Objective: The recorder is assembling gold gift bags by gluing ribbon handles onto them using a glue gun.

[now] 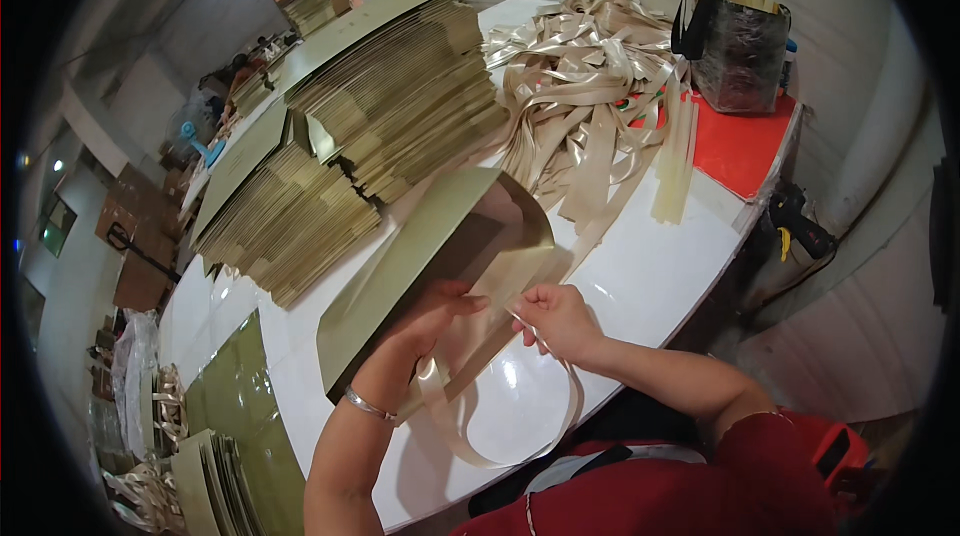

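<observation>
Hands work at an open olive paper bag [430, 266] lying on the white table [640, 286]: left hand [425, 321] reaches inside it, right hand [555, 321] pinches a beige ribbon [470, 436] at its mouth.

Olive-gold paper bag [420, 256], open, tilted on white table, centre; cream ribbon [470, 426] loops from it toward near edge.
</observation>
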Available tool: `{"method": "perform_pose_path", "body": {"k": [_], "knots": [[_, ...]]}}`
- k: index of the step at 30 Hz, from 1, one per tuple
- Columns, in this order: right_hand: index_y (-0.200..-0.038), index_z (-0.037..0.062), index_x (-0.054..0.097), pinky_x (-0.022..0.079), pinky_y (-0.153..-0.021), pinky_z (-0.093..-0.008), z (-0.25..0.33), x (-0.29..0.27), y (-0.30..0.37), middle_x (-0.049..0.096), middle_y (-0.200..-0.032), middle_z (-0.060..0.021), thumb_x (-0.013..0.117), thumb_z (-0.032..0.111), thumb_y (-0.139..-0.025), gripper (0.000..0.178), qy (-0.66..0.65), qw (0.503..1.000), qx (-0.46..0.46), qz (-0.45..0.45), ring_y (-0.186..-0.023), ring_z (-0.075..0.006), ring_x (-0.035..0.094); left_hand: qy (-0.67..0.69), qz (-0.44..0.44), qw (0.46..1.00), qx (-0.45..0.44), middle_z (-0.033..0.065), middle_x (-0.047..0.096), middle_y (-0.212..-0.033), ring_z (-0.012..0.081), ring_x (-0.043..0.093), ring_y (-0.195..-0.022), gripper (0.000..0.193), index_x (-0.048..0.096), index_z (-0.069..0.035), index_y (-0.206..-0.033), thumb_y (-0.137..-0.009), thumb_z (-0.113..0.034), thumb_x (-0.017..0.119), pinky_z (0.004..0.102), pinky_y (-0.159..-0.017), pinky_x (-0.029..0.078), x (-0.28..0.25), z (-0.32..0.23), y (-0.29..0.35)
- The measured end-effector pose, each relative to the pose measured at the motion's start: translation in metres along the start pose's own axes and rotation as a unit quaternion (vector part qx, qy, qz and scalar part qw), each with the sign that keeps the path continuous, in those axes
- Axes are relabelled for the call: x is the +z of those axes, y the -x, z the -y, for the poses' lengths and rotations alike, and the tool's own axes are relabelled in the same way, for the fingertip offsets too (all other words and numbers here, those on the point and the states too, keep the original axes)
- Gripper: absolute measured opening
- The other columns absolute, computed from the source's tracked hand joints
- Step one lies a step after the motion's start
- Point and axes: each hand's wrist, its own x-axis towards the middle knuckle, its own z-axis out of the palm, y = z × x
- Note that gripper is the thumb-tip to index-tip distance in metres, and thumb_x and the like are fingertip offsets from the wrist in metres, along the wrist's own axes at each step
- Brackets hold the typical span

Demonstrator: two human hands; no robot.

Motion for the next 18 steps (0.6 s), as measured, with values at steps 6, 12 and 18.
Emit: {"method": "perform_pose_path", "body": {"k": [6,12,18], "knots": [[-0.084,-0.0018,0.055,0.045,-0.044,-0.024,-0.022,0.015,-0.007,0.061,-0.068,-0.0075,0.06,0.02,-0.088,0.023,0.015,0.987,-0.135,-0.087,-0.05,-0.0098,0.055,0.124,0.014,0.992,-0.024,0.0067,0.063,-0.087,0.0144,0.061,-0.076,0.029,0.063,0.001,-0.1,-0.079,-0.018,0.067,0.0273,-0.071,0.046,0.001,-0.011,0.011],[-0.082,-0.0012,0.054,0.05,-0.046,-0.0276,-0.01,0.023,0.006,0.061,-0.069,-0.0108,0.06,0.018,-0.089,0.022,-0.174,0.984,-0.037,0.003,-0.053,-0.0161,0.06,0.08,-0.039,0.992,0.088,0.005,0.06,-0.086,0.0127,0.054,-0.075,0.029,0.064,0.0,-0.098,-0.081,-0.024,0.068,0.0277,-0.069,0.042,0.009,-0.008,0.022],[-0.082,-0.0023,0.054,0.051,-0.046,-0.0286,-0.008,0.024,0.018,0.061,-0.071,-0.0126,0.061,0.017,-0.089,0.022,-0.131,0.991,0.002,-0.008,-0.054,-0.018,0.061,0.076,0.015,0.993,0.084,0.0029,0.059,-0.078,0.0103,0.052,-0.071,0.026,0.064,0.001,-0.091,-0.082,-0.023,0.066,0.0283,-0.065,0.042,0.018,-0.018,0.039]]}}
